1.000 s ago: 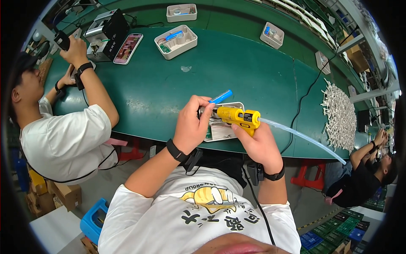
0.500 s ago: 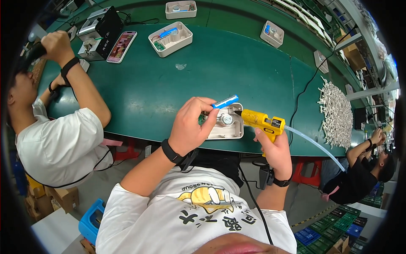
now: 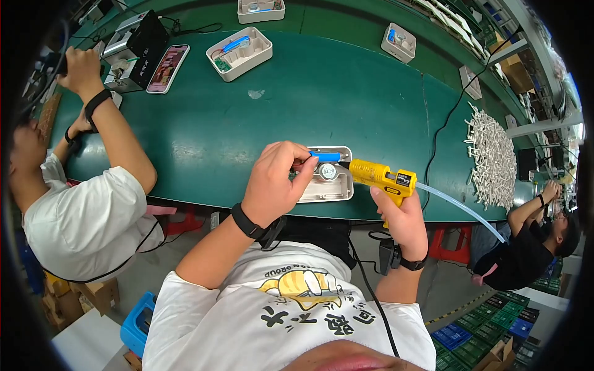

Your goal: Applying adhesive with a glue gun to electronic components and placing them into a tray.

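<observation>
1. Head view, moves: blue batt (image 3: 328,157) was tilted up above the tray 0.5 s ago, now lowered approx level along the tray's far side; yellow glue gun (image 3: 382,177) has shifted slightly L, nozzle now just beside batt's R end, can't tell if touching

2. Head view, L hand (image 3: 275,183): thumb + index narrow, pinching batt's L end; other fingers curled, partly hidden

3. Head view, R hand (image 3: 402,221): wrapped round gun's grip; trigger finger hidden, can't tell if pressing; clear glue stick (image 3: 459,201) trails from gun's rear

4. Head view, batt looks: slim blue cylinder, smooth; L end hidden by fingers; can't tell if it's seated on tray floor

5. Head view, around it: off-white tray (image 3: 339,191), rounded corners, w/ round white disc (image 3: 328,172) just nearside of batt; tray sits on green bench (image 3: 371,111) nr its close edge; another tray (image 3: 239,54) farther off, upper L
</observation>
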{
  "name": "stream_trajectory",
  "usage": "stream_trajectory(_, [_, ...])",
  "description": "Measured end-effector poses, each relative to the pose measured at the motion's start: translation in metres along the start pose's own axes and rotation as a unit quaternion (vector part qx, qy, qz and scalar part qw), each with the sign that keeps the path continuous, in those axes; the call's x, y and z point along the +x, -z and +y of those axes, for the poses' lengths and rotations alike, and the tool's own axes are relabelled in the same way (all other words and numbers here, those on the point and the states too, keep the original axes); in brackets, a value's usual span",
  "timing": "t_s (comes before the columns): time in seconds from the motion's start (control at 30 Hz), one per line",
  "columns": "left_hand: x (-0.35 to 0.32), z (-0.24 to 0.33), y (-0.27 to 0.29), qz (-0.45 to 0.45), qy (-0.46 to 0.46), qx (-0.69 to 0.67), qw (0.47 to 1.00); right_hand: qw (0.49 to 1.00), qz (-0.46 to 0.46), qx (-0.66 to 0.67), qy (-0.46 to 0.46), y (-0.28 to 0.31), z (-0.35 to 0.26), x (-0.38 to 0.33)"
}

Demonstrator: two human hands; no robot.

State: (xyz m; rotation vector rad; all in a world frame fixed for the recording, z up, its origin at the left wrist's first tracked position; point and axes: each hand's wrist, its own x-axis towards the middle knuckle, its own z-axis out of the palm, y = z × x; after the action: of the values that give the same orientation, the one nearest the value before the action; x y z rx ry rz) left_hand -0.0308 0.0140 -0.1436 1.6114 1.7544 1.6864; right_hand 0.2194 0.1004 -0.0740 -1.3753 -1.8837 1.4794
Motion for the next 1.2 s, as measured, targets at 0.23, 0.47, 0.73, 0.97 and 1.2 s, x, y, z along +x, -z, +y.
stream_trajectory(0.23, [0.009, 0.010, 0.012, -0.007, -0.046, 0.184, 0.982, 0.999, 0.016, 0.036, -0.001, 0.001, 0.000, 0.002])
stream_trajectory(0.47, [0.019, 0.001, 0.012, -0.094, 0.132, 0.087, 0.983, 1.000, 0.003, -0.002, -0.005, -0.004, -0.002, 0.011])
stream_trajectory(0.73, [0.023, -0.005, 0.014, -0.137, 0.109, 0.108, 0.979, 0.998, 0.030, -0.060, 0.009, -0.004, -0.011, -0.003])
stream_trajectory(0.97, [0.017, -0.012, 0.012, -0.143, 0.114, 0.085, 0.979, 1.000, 0.023, -0.002, -0.001, -0.003, 0.000, -0.008])
stream_trajectory(1.2, [0.018, -0.013, 0.011, -0.133, 0.103, 0.081, 0.982, 0.998, 0.023, -0.052, 0.016, -0.006, -0.011, -0.011])
